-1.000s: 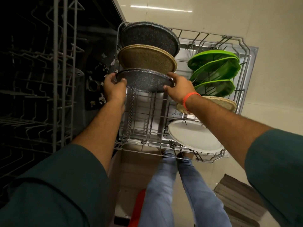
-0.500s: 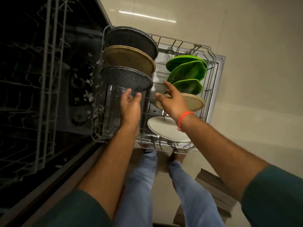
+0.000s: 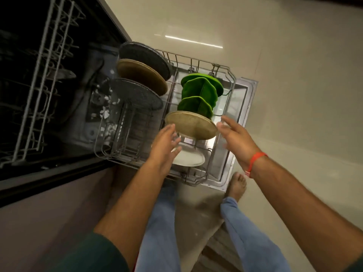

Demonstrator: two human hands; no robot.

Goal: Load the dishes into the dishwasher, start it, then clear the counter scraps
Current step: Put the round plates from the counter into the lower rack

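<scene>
Beige glossy floor tiles [image 3: 294, 95] surround the pulled-out wire rack [image 3: 231, 79].

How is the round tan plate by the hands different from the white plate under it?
The round tan plate is speckled brown-beige, while the white plate is plain white. The tan plate shows whole, but the white plate is partly hidden behind the left hand. The tan plate sits next to the green plates; the white plate sits nearest the rack's front edge. Both stand in the wire dishwasher rack.
</scene>
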